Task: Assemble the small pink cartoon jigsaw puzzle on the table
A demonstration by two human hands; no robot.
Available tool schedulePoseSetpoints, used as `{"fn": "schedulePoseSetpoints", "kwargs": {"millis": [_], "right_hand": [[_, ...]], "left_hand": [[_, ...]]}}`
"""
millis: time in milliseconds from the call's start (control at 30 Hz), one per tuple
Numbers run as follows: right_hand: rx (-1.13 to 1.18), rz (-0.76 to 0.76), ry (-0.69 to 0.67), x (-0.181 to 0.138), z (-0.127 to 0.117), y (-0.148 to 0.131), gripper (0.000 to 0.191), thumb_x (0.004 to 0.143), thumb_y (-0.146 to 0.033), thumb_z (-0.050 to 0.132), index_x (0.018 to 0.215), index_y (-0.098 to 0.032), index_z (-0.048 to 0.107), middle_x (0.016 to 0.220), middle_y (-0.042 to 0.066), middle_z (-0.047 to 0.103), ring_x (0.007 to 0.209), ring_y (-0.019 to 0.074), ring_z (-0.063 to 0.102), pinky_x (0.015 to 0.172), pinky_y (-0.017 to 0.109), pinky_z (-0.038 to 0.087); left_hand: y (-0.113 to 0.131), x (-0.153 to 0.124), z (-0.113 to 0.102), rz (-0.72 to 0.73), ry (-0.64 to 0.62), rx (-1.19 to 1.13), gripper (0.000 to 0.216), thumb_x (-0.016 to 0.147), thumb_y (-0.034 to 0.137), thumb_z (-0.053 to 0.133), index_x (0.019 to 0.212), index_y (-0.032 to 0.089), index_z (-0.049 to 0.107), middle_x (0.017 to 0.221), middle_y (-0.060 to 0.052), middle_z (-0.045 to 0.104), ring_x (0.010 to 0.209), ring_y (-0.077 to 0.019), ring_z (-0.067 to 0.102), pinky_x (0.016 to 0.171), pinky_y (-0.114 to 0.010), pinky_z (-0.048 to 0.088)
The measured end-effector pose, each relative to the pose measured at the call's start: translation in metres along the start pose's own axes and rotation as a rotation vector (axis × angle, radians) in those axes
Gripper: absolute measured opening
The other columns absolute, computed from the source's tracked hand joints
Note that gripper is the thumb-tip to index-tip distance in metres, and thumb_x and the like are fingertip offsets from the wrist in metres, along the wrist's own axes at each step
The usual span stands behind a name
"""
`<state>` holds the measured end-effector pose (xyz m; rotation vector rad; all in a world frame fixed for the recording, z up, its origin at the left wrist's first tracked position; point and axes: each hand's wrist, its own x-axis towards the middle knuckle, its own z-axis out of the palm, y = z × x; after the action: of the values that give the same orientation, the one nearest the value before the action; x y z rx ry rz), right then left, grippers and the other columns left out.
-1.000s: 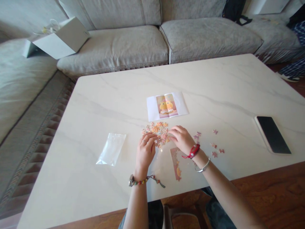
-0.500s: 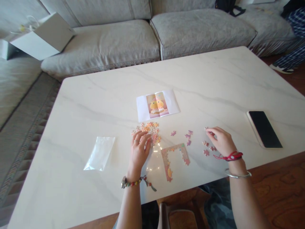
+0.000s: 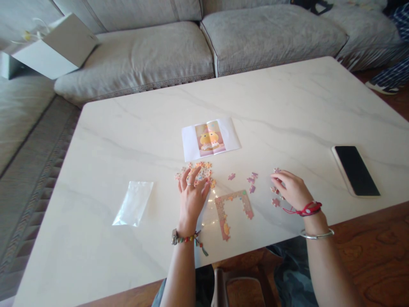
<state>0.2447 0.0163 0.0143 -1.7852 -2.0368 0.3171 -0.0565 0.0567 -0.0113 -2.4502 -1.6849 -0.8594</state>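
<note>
My left hand (image 3: 192, 194) lies flat with fingers spread on a pile of small pink and orange puzzle pieces (image 3: 202, 169). My right hand (image 3: 291, 189) rests with curled fingers over a few loose pink pieces (image 3: 275, 202) further right; I cannot see whether it holds one. Between the hands lies a partly joined puzzle border (image 3: 232, 207), U-shaped. A few more loose pieces (image 3: 252, 178) lie just above it. A reference picture of a yellow duck on white paper (image 3: 211, 139) sits beyond the pile.
A white marble table (image 3: 128, 132) carries everything. An empty clear plastic bag (image 3: 133, 203) lies to the left, a black phone (image 3: 355, 169) to the right. A grey sofa (image 3: 179, 47) with a white box (image 3: 54, 47) stands behind. Wooden floor shows at the near edge.
My right hand left the pile and moved right to the loose pink pieces, uncovering the joined border. My left hand stayed on the pile and spread its fingers. The view shifted slightly.
</note>
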Motion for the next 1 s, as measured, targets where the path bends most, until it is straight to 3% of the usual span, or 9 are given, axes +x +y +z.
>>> {"fn": "schedulePoseSetpoints", "kwargs": {"millis": [200,267,333,500,767,900,1000], "right_hand": [[-0.015,-0.023,-0.004,0.002,-0.001,-0.005,0.020,0.082,-0.020,0.040,0.081,-0.020,0.060,0.076,0.006,0.062,0.070,0.0176,0.058,0.068,0.031,0.046],[-0.022,-0.032,0.001,0.002,-0.002,-0.007,0.019,0.082,-0.020,0.040,0.080,-0.020,0.060,0.078,0.006,0.063,0.073,0.0183,0.059,0.068,0.031,0.046],[-0.020,-0.036,0.011,0.002,-0.004,-0.010,0.019,0.082,-0.019,0.041,0.080,-0.020,0.059,0.080,0.007,0.063,0.075,0.0185,0.059,0.069,0.031,0.046],[0.004,-0.006,0.044,0.000,-0.008,-0.009,0.019,0.082,-0.020,0.041,0.081,-0.020,0.060,0.080,0.006,0.063,0.076,0.0183,0.059,0.070,0.031,0.047],[-0.015,0.001,0.049,-0.005,-0.013,-0.004,0.018,0.082,-0.019,0.042,0.082,-0.020,0.060,0.083,0.006,0.063,0.076,0.0177,0.059,0.070,0.030,0.046],[-0.020,0.008,0.033,-0.006,-0.016,-0.003,0.018,0.081,-0.018,0.043,0.082,-0.019,0.061,0.081,0.006,0.063,0.074,0.0172,0.058,0.069,0.029,0.045],[0.022,-0.028,-0.037,-0.008,-0.015,-0.006,0.015,0.080,-0.021,0.048,0.082,-0.019,0.062,0.081,0.005,0.062,0.073,0.0160,0.058,0.070,0.028,0.045]], "left_hand": [[0.003,0.003,-0.007,0.008,0.072,-0.039,0.007,0.077,0.020,0.056,0.070,0.021,0.058,0.117,-0.006,0.054,0.118,-0.0271,0.037,0.091,-0.052,0.036],[0.009,0.002,-0.009,0.030,0.130,-0.071,0.003,0.077,0.019,0.057,0.076,0.022,0.058,0.116,-0.006,0.054,0.118,-0.0255,0.038,0.091,-0.049,0.037],[0.022,0.000,-0.010,0.094,0.151,-0.100,0.012,0.076,0.019,0.058,0.087,0.024,0.058,0.114,-0.005,0.056,0.117,-0.0236,0.039,0.091,-0.045,0.039],[0.067,-0.004,-0.003,0.306,0.008,-0.183,0.018,0.079,0.017,0.055,0.095,0.025,0.057,0.105,-0.001,0.062,0.110,-0.0195,0.047,0.093,-0.041,0.036],[0.122,0.002,0.013,0.224,-0.139,-0.205,0.008,0.079,0.021,0.054,0.082,0.024,0.061,0.122,0.000,0.053,0.119,-0.0272,0.037,0.095,-0.051,0.032],[0.116,0.004,0.012,0.213,-0.195,-0.233,0.009,0.073,0.028,0.062,0.080,0.024,0.062,0.127,-0.002,0.047,0.122,-0.0319,0.031,0.094,-0.056,0.031],[0.094,0.004,0.007,0.117,-0.119,-0.229,0.015,0.076,0.033,0.058,0.086,0.023,0.062,0.127,-0.007,0.045,0.120,-0.0311,0.031,0.092,-0.055,0.034]]}}
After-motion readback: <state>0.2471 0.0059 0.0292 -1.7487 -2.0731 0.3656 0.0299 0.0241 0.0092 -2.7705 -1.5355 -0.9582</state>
